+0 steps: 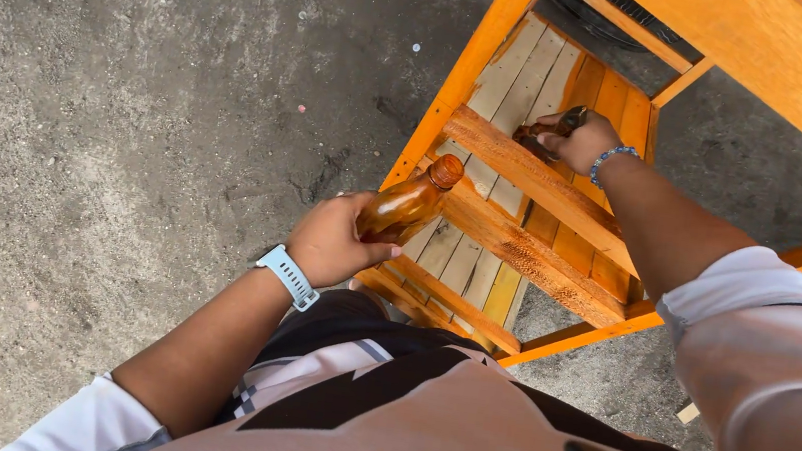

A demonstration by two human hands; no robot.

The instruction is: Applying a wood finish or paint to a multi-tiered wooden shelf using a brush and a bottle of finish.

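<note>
My left hand [332, 241] is shut on a small brown bottle [408, 206] with a brown cap, held tilted just left of an orange wooden frame [457, 86]. A pale blue watch sits on that wrist. My right hand [583, 139], with a blue bead bracelet, reaches inside the frame and grips a dark brush [544, 134] pressed against a wooden crossbar [537, 176]. The brush tip is partly hidden by the bar and my fingers.
The frame has a slatted lower shelf [523, 78], partly pale and partly orange. It stands on rough grey ground [131, 124] with small specks. A wide orange board [791, 69] crosses the top right. A dark round object lies behind the frame at the top.
</note>
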